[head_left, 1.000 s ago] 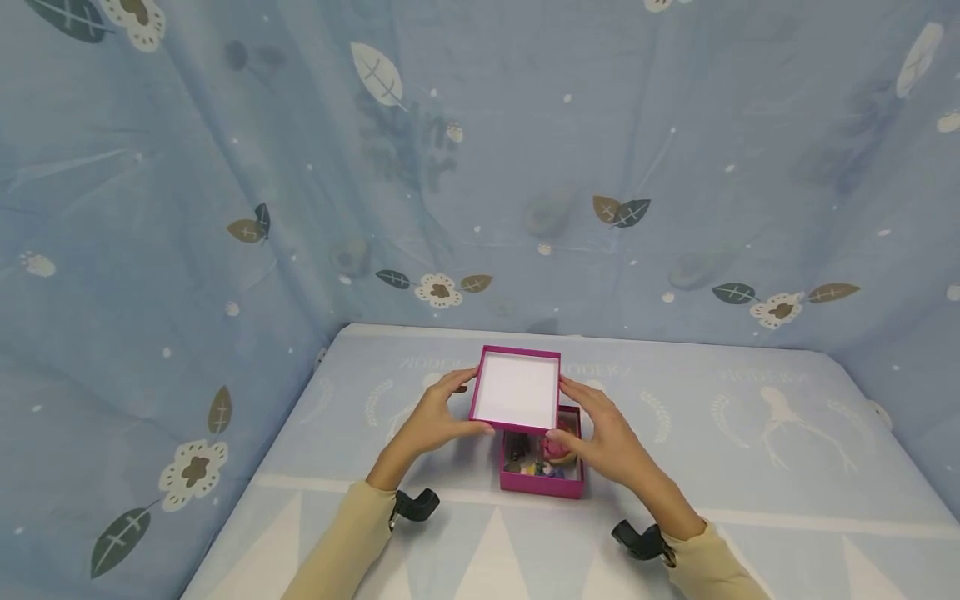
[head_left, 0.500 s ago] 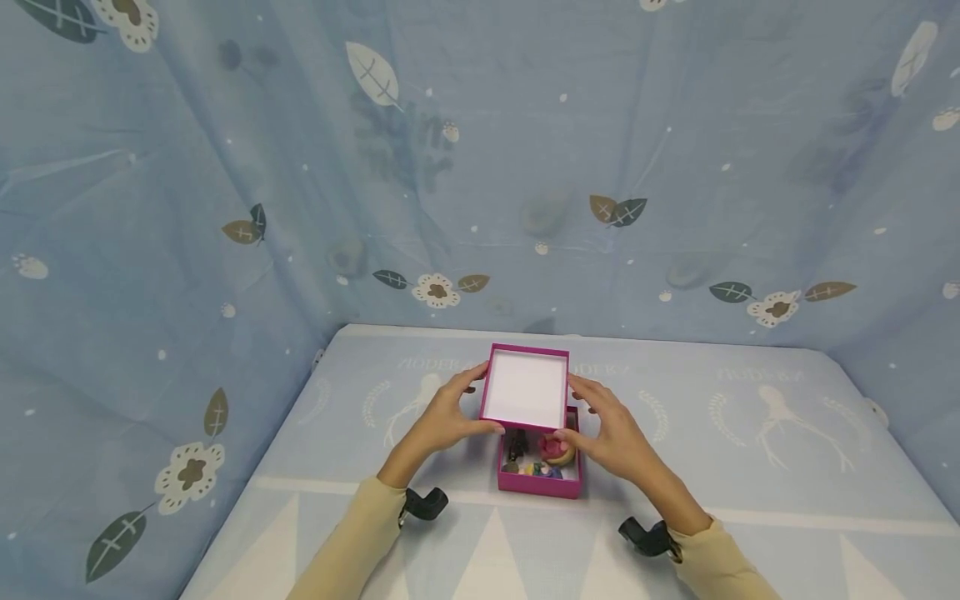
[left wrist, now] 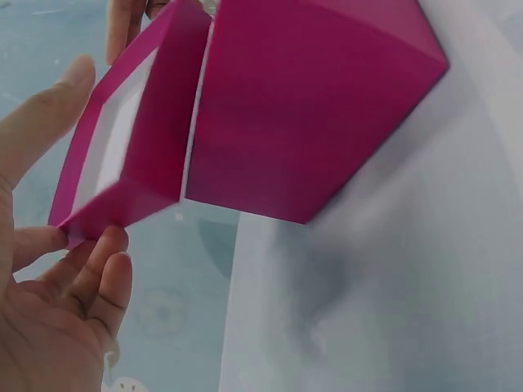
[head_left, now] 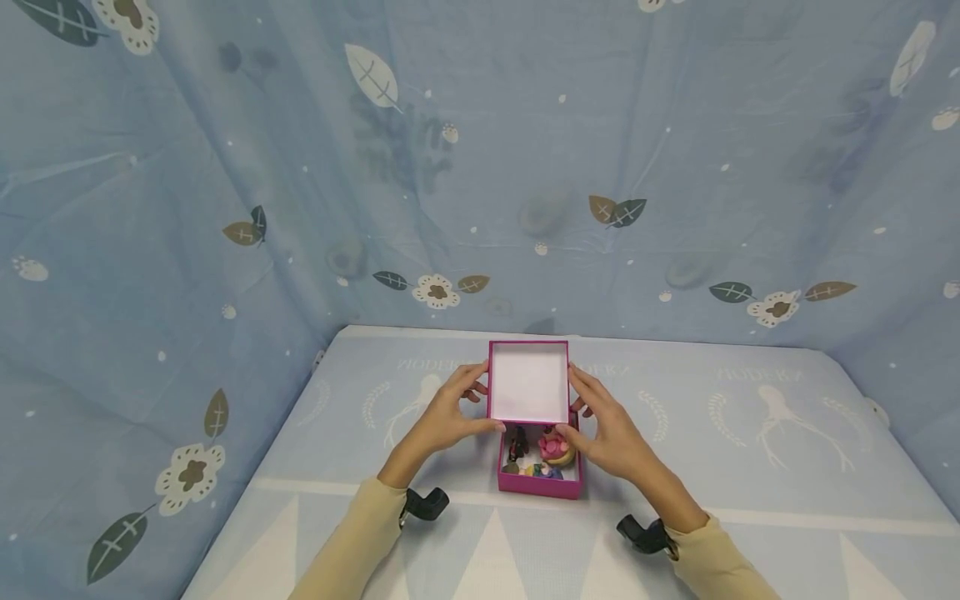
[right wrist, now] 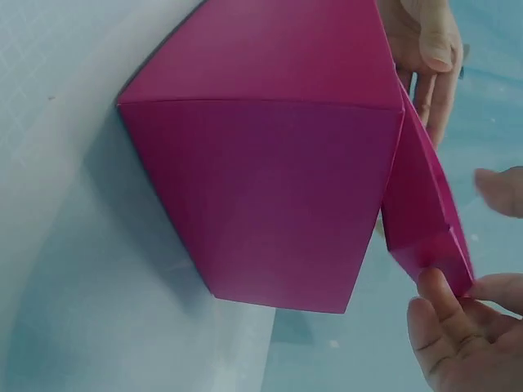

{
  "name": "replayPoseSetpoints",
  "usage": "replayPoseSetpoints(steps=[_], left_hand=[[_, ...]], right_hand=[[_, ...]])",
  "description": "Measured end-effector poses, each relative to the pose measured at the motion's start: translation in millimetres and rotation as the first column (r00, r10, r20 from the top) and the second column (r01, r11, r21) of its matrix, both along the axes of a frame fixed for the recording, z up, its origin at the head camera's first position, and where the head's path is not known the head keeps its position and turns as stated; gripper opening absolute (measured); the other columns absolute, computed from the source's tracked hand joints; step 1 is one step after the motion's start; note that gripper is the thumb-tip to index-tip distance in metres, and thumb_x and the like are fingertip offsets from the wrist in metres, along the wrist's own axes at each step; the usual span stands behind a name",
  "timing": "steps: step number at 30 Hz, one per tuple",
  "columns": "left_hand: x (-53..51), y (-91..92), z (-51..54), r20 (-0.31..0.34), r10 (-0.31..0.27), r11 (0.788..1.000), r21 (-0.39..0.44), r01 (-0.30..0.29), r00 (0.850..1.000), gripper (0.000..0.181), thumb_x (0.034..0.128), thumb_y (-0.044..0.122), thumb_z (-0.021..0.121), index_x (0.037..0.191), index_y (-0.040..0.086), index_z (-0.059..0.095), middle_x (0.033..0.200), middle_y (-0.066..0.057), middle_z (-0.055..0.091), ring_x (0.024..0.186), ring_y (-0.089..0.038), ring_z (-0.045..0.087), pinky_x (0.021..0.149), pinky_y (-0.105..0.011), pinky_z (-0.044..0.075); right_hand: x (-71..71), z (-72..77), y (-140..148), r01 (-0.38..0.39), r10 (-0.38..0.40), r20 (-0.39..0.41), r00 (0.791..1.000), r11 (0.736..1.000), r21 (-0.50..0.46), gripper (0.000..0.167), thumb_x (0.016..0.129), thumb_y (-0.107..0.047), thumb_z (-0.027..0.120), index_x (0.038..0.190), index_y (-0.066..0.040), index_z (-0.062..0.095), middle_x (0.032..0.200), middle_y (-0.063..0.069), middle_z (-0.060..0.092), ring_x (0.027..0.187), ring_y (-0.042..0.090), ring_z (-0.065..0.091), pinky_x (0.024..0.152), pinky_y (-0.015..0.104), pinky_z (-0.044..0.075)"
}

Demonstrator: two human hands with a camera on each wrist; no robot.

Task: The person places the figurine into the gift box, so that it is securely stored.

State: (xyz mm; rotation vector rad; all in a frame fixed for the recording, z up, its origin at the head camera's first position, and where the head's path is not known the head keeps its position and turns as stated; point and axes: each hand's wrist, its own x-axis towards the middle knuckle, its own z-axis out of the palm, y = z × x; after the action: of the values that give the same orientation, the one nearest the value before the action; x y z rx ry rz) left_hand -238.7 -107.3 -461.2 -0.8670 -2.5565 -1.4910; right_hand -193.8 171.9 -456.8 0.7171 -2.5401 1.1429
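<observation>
In the head view, both hands hold a magenta box lid point(head_left: 528, 382) tilted up, its white inside facing me, over the back part of a matching box point(head_left: 538, 486). The left hand point(head_left: 448, 414) grips the lid's left side, thumb by the front corner. The right hand point(head_left: 611, 429) grips its right side the same way. Inside the box lie a pink rounded toy point(head_left: 553, 448), a dark figure point(head_left: 517, 443) and several small coloured pieces point(head_left: 534, 471). The lid hides the box's back. Both wrist views show the lid point(left wrist: 155, 122) close against the box point(right wrist: 270, 188).
The box stands on a table with a pale blue and white patterned cloth point(head_left: 750, 467). Blue curtains point(head_left: 480, 183) with leaf and flower prints rise behind and at the sides. A black wrist camera point(head_left: 426, 504) sits on the left wrist, another point(head_left: 643, 537) on the right.
Both hands have carried the lid slightly to the right, more in line with the box. The lid has also turned a little and straightened, and more of the toys shows. The box stays in place.
</observation>
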Motion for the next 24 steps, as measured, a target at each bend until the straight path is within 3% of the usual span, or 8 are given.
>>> replayPoseSetpoints(steps=[4, 9, 13, 19, 24], left_hand=[[-0.7, 0.3, 3.7, 0.006, -0.028, 0.998, 0.063, 0.027, 1.000, 0.098, 0.0679, 0.006, 0.089, 0.150, 0.001, 0.035, 0.143, -0.019, 0.046, 0.116, -0.036, 0.058, 0.094, -0.052, 0.051], [-0.5, -0.7, 7.7, 0.000, -0.050, 0.996, 0.080, 0.050, 0.999, 0.096, 0.0707, 0.011, 0.088, 0.151, 0.008, 0.035, 0.147, -0.012, 0.045, 0.124, -0.030, 0.056, 0.098, -0.042, 0.052], [1.0, -0.9, 9.4, -0.028, -0.085, 0.988, 0.127, 0.088, 0.996, 0.093, 0.0726, 0.009, 0.086, 0.151, 0.009, 0.036, 0.148, -0.012, 0.043, 0.129, -0.030, 0.052, 0.102, -0.038, 0.051], [6.3, 2.7, 16.4, -0.071, -0.111, 0.977, 0.172, 0.122, 0.991, 0.088, 0.0724, -0.002, 0.083, 0.147, -0.002, 0.036, 0.148, -0.022, 0.044, 0.134, -0.039, 0.047, 0.104, -0.048, 0.047], [19.3, 6.3, 37.2, -0.086, -0.129, 0.969, 0.201, 0.144, 0.988, 0.078, 0.0744, -0.008, 0.079, 0.139, -0.016, 0.036, 0.144, -0.034, 0.041, 0.129, -0.051, 0.045, 0.100, -0.058, 0.046]], right_hand=[[-0.3, 1.2, 1.5, -0.015, 0.015, -0.019, 1.000, 1.000, 0.001, 0.085, 0.082, -0.011, 0.077, 0.153, -0.004, 0.031, 0.159, 0.010, 0.032, 0.104, 0.022, 0.061, 0.082, 0.037, 0.056], [-1.1, 3.0, 4.9, -0.035, 0.034, -0.039, 0.999, 0.999, -0.013, 0.082, 0.085, -0.011, 0.075, 0.153, -0.005, 0.029, 0.160, 0.009, 0.029, 0.125, 0.031, 0.054, 0.089, 0.044, 0.056], [-2.1, 5.6, 6.4, -0.049, 0.047, -0.029, 0.998, 0.997, -0.054, 0.086, 0.086, -0.009, 0.074, 0.156, -0.009, 0.023, 0.160, 0.009, 0.029, 0.127, 0.032, 0.055, 0.094, 0.045, 0.054], [-3.6, 8.4, 7.7, -0.090, 0.086, -0.038, 0.996, 0.986, -0.137, 0.094, 0.085, -0.001, 0.072, 0.158, -0.013, 0.015, 0.155, 0.014, 0.029, 0.130, 0.038, 0.051, 0.099, 0.046, 0.050], [-5.0, 6.3, 9.2, -0.124, 0.119, -0.038, 0.992, 0.973, -0.196, 0.090, 0.085, 0.004, 0.070, 0.157, -0.007, 0.016, 0.149, 0.020, 0.030, 0.133, 0.043, 0.046, 0.102, 0.048, 0.046]])
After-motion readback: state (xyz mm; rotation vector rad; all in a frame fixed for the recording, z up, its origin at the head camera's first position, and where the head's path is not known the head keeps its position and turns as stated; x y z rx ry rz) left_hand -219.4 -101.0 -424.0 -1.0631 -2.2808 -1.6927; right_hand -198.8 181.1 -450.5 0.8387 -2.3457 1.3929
